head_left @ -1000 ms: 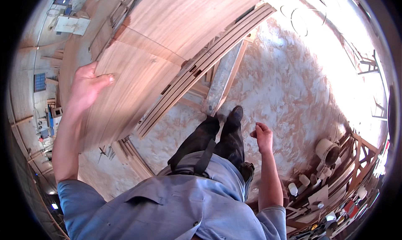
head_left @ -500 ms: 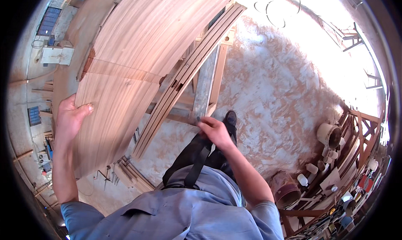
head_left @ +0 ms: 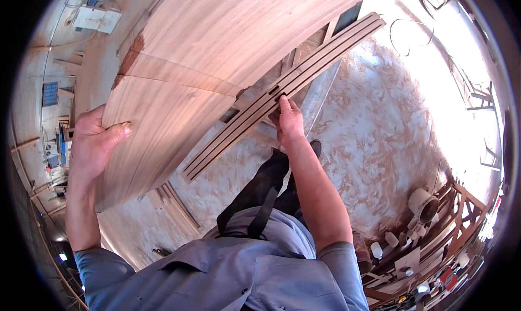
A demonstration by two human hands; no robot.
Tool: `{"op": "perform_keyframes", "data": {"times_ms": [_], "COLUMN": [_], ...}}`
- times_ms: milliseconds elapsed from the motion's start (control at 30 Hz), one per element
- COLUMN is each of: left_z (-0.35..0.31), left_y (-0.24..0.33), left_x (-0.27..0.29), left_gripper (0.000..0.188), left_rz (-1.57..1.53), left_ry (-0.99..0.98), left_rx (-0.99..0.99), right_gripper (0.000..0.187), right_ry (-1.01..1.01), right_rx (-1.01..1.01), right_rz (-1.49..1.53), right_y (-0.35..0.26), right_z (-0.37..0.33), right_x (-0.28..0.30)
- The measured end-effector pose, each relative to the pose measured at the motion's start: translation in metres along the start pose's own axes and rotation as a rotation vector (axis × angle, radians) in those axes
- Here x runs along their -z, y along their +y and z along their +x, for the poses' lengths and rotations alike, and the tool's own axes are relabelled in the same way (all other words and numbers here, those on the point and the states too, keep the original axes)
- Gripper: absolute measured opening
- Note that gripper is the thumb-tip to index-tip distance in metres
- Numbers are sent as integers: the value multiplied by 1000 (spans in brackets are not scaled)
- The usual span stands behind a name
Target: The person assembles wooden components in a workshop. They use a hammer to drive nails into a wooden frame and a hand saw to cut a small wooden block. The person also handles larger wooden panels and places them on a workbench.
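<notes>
Your left hand (head_left: 96, 142) is on the left edge of the wide wooden panel (head_left: 182, 107), thumb lying flat on the upper face and the other fingers wrapped out of sight around the edge, so you have it grasped there. The panel fills the upper left of the view, sloping up to the right; a seam crosses it, and a reddish-brown patch marks its edge beyond your hand.

Your right hand (head_left: 287, 120) is at the grooved wooden strip (head_left: 325, 62), which runs slantwise along the panel's right side with dark lines down its length. Your thumb tip touches it near a dark slot, and your fingers are curled at the near edge (whether they are clamped on it or merely resting there, I cannot tell).

Below that hand you can see the tip of your dark shoe (head_left: 317, 145) on the whitish, brown-smeared floor (head_left: 391, 126). A pale grey beam (head_left: 324, 91) passes under the strip, just beyond your right hand. Well off to your right, a bucket (head_left: 422, 203) lies tipped on its side near some white bottles (head_left: 376, 250) and stacked wood.
</notes>
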State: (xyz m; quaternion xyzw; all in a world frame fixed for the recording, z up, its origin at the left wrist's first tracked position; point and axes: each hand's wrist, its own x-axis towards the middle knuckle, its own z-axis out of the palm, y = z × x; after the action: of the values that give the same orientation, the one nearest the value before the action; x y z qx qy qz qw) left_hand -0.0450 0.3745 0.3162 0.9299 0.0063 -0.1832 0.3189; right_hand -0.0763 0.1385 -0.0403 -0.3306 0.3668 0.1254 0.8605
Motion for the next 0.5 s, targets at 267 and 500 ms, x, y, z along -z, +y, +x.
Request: {"op": "perform_keyframes", "data": {"times_ms": [267, 500], "left_z": [-5, -1], "left_y": [-11, -13], "left_x": [4, 2], "left_gripper": [33, 34], "left_rz": [-5, -52], "left_ry": [1, 15], "left_rx": [26, 4], "right_gripper": [27, 29], "right_ry": [-46, -65], "right_rx": [-13, 1], "right_rz": [112, 79], "right_y": [2, 4], "right_z": [-7, -6], "right_x": [9, 15]}}
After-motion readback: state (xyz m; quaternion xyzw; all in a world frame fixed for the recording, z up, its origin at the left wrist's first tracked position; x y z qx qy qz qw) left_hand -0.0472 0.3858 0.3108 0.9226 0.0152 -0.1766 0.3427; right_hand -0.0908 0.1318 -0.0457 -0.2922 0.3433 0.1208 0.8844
